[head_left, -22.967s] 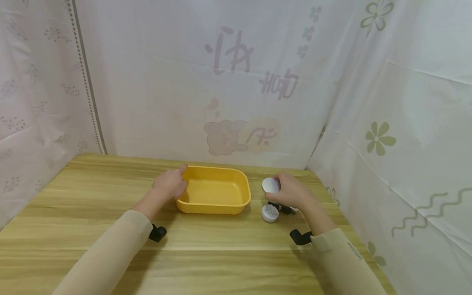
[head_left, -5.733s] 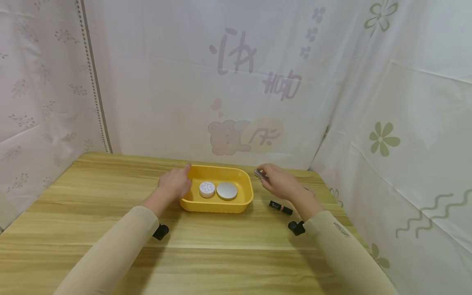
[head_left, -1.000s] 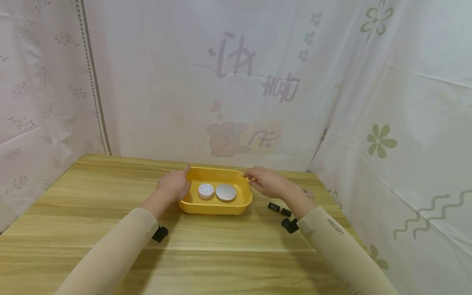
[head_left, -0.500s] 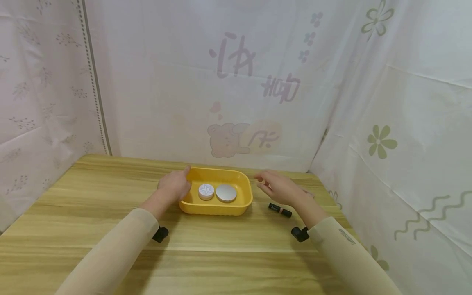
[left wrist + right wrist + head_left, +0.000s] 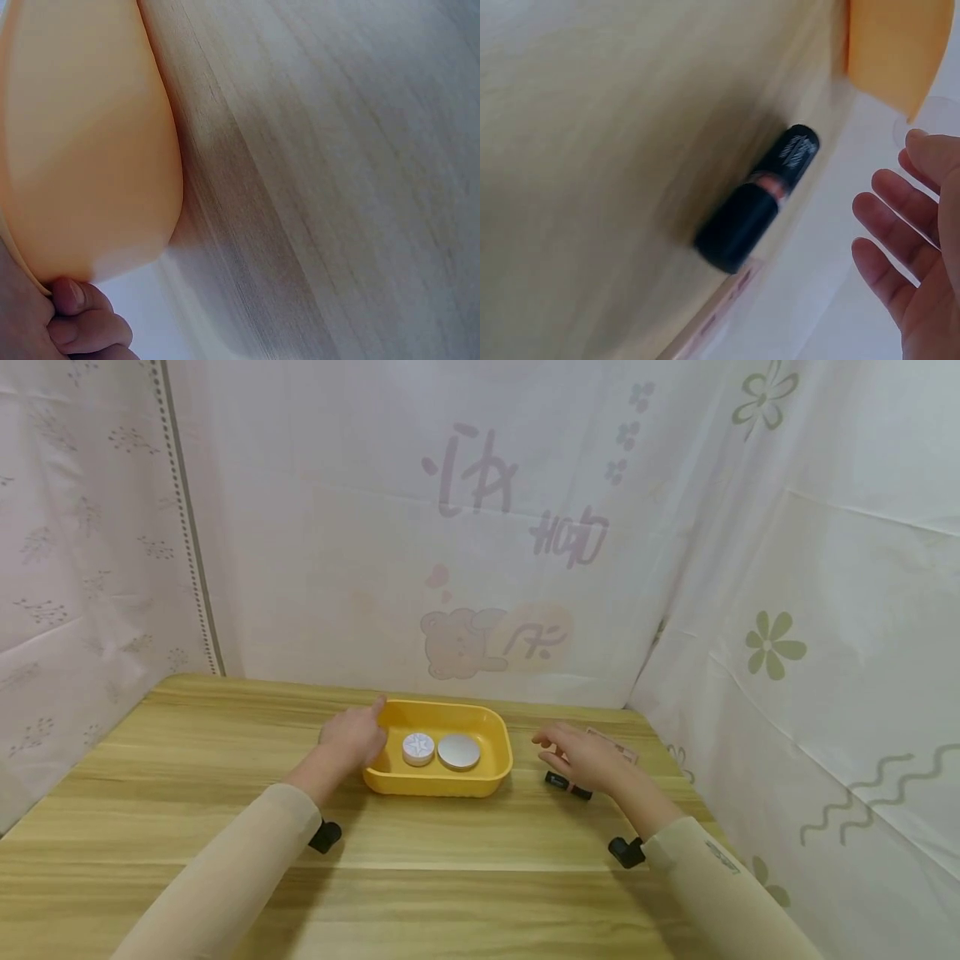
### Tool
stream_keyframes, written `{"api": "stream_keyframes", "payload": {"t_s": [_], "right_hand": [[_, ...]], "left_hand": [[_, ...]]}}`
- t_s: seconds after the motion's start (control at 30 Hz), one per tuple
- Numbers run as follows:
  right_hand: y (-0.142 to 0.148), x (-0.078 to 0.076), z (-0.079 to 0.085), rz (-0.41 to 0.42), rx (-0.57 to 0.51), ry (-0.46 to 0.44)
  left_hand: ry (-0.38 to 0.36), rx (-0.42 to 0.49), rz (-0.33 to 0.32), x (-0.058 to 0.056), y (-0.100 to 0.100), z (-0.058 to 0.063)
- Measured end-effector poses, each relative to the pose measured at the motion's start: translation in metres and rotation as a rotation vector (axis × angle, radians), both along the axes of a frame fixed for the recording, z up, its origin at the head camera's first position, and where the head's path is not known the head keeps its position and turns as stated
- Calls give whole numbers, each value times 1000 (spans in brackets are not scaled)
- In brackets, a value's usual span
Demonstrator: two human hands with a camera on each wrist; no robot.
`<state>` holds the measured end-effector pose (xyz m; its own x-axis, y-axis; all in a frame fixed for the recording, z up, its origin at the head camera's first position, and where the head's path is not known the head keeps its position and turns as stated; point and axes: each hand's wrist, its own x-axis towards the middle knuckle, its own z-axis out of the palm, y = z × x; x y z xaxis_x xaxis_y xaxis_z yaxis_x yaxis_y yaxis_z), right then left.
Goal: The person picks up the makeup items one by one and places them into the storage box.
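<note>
A yellow tray [image 5: 437, 784] stands on the wooden table with two round lidded jars in it, one with a star lid [image 5: 417, 747] and one with a plain lid [image 5: 458, 751]. My left hand [image 5: 352, 739] grips the tray's left rim. In the left wrist view its curled fingers [image 5: 75, 322] sit at the edge of the tray [image 5: 82, 142]. My right hand [image 5: 581, 758] hovers open just above a black lipstick [image 5: 564, 784] that lies right of the tray. The right wrist view shows the straight fingers [image 5: 900, 247] apart from the lipstick [image 5: 757, 199].
A small pinkish packet [image 5: 613, 745] lies behind my right hand near the table's right edge, also seen as a packet [image 5: 712, 322] in the right wrist view. Patterned white curtains close in the back and both sides. The near half of the wooden table [image 5: 450, 893] is bare wood.
My right hand has drawn back from over the tray's right rim, moving right and down over the lipstick. The left hand and the tray have stayed put.
</note>
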<state>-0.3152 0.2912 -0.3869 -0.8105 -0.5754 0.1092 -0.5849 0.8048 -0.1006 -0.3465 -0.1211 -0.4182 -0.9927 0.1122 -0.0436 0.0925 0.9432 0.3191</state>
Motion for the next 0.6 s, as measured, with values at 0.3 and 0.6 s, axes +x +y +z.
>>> {"api": "stream_keyframes", "payload": {"t_s": [0.3,0.6], "right_hand": [[20,4,-16,7,-4,-10],[33,9,-23,-49,-28,-70]], "left_hand": [[11,-10,-6,0,-1,-1],[10,-6,-1,3,0,2]]}}
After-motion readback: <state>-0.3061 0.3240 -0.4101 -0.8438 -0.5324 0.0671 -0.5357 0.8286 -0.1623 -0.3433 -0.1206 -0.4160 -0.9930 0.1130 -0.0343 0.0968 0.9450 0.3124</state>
